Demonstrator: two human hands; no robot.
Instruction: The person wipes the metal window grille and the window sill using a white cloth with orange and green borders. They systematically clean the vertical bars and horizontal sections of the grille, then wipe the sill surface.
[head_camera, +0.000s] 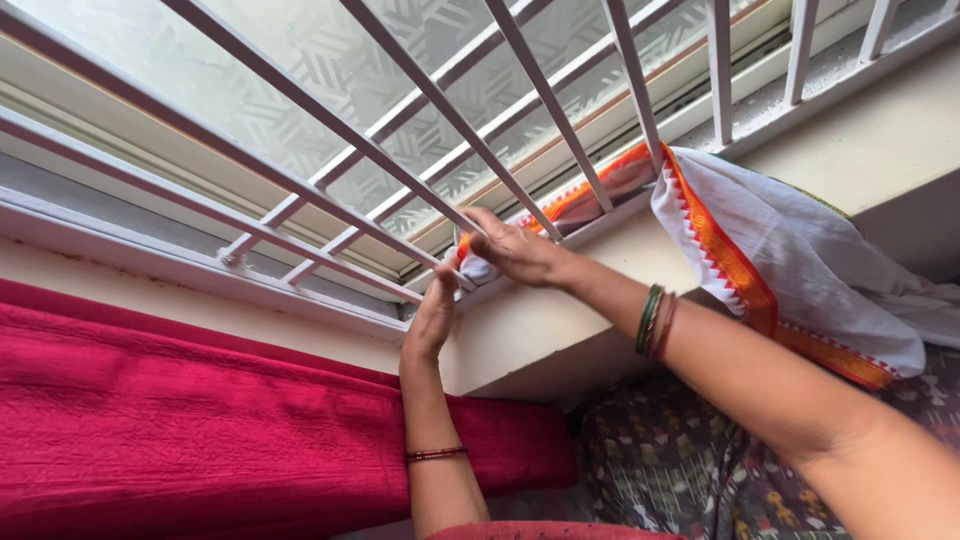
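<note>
A white cloth with an orange and red border (800, 250) is threaded behind the white window bars (420, 95) and hangs over the sill at the right. My right hand (515, 250) grips the cloth's near end at the base of the bars, fingers closed on it. Just below, my left hand (432, 315) reaches up against the lower bar and touches the same cloth end; its fingers are partly hidden. Bangles sit on both wrists.
A cream window sill ledge (560, 330) juts out under the grille. Frosted patterned glass (300, 60) lies behind the bars. A red quilted curtain (170, 420) fills the lower left. A dark patterned fabric (680, 470) lies at the lower right.
</note>
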